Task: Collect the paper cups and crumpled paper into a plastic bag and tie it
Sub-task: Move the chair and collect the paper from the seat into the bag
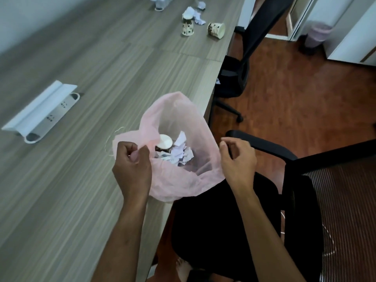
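A thin pink plastic bag (195, 123) hangs open at the desk's right edge. My left hand (132, 161) pinches its left rim. My right hand (237, 157) is at the bag's right rim with fingers curled; whether it grips the plastic is unclear. Inside the bag lie a paper cup (164, 144), bottom up, and crumpled white paper (182, 152). Far up the desk an inverted patterned cup (187, 25) stands, another cup (216, 29) lies on its side near the edge, and crumpled paper (197, 16) sits between and behind them.
The grey wood-grain desk (81, 180) carries a white socket box with raised lid (40, 112) at left. A black office chair (264, 200) sits below my right arm, a second chair (240, 78) further along. More white clutter (160, 2) lies at the far desk end.
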